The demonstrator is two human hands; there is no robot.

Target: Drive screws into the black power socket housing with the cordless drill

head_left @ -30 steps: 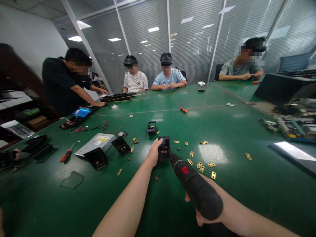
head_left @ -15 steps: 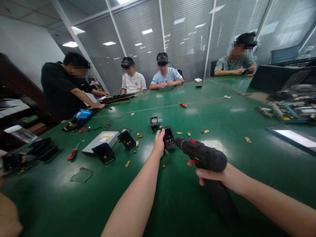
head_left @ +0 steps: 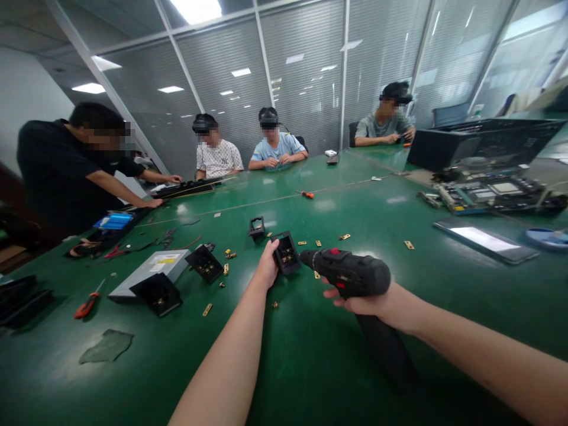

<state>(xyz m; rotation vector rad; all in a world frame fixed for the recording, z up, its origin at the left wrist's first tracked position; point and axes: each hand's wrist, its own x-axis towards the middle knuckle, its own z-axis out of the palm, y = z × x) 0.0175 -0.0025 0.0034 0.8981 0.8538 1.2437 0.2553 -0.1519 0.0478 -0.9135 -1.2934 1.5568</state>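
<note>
My left hand (head_left: 268, 266) is closed on the left side of a black box (head_left: 287, 253) with brass parts inside, tilted over the green table (head_left: 310, 355). In my right hand (head_left: 377, 302) is a black cordless drill (head_left: 355, 272), its tip pointing left, just right of the box. Small brass plates (head_left: 345, 237) lie beyond and to the right of the box. Left of my left hand are two more black boxes, one (head_left: 205, 263) nearer it and one (head_left: 157, 293) farther left. Behind stands a small black frame (head_left: 257, 228).
A silver drive (head_left: 153, 269), an orange screwdriver (head_left: 87, 305) and a dark green scrap (head_left: 106, 346) lie at left. On the right are a phone (head_left: 486, 239), circuit boards (head_left: 501, 192) and a black case (head_left: 444, 145). Several people sit or lean around the far side.
The view has turned right, so things on the table appear farther left. The drill tip now shows slightly apart from the box. Both hands keep their holds.
</note>
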